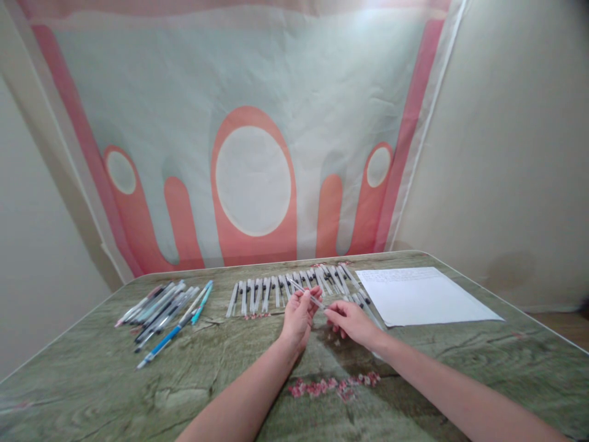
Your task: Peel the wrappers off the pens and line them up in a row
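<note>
Over the middle of the table, my two hands hold a slim clear pen (317, 301) at a slant, its far end pointing up and left. My left hand (298, 316) has its thumb and fingers closed round the middle of it, palm turned partly up. The near end is pinched between the thumb and fingers of my right hand (352, 320). Just behind my hands lies a row of several clear pens with black parts (264, 291), set side by side. A few more of the same kind (365, 304) lie beyond my right hand, partly hidden by it.
A loose pile of mixed pens (161, 310) lies on the left, a blue pen (168, 342) at its near side. To the right, a white sheet of paper (427, 298) bears faint handwriting. The wood-patterned table (221, 393) ends at a patterned cloth (253, 178) hanging behind.
</note>
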Demonstrator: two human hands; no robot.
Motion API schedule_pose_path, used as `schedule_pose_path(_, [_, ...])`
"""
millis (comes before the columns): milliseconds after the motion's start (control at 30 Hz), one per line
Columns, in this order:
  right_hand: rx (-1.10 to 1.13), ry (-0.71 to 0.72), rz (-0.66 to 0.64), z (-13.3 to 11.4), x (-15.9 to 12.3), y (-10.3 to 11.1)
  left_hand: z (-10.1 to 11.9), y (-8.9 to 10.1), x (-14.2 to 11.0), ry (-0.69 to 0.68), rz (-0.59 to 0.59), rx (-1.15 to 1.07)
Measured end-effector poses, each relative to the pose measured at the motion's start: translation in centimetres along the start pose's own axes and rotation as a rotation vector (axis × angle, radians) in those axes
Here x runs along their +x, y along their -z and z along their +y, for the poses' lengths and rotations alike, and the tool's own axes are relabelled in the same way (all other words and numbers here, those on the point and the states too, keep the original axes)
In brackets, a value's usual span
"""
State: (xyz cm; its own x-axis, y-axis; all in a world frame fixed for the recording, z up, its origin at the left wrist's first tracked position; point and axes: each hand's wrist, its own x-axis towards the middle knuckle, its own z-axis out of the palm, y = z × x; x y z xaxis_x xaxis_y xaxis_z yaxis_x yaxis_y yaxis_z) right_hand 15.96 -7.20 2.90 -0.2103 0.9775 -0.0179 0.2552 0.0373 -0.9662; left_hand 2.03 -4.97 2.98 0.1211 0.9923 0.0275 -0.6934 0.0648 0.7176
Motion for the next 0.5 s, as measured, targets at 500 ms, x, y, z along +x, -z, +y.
schedule_pose_path(500, [0.178,-0.037,0.025,-0.84,-0.41,0.09,0.04,0.05,0.05,0.022,-0.015,-0.04])
